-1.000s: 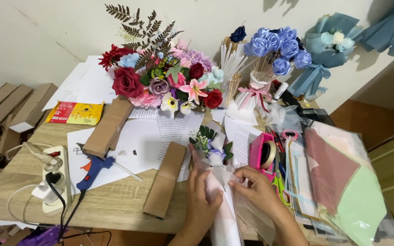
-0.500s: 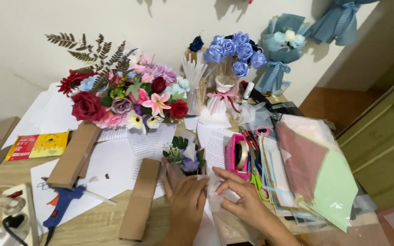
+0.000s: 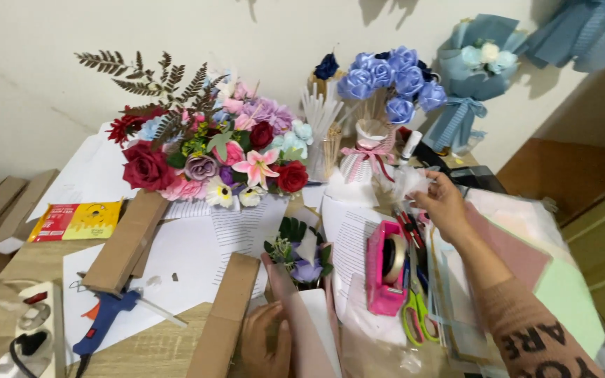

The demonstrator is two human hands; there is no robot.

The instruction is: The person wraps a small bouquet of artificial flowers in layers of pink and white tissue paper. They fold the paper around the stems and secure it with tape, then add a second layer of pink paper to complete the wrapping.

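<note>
My left hand grips the lower part of a small bouquet of green leaves and a purple flower, wrapped in pink and white paper, near the table's front edge. My right hand is stretched out to the right at the back, its fingers on crumpled clear wrap beside the stacked coloured sheets. A pink tape dispenser lies between the two hands, with green-handled scissors just below it.
A large mixed flower arrangement stands at the back left, blue roses and a ribboned white vase behind centre. Cardboard boxes, a blue glue gun, a power strip and printed sheets cover the table.
My right hand left the bouquet and reached back right to the clear wrap. My left hand stayed on the wrapped stems. The view shifted slightly.
</note>
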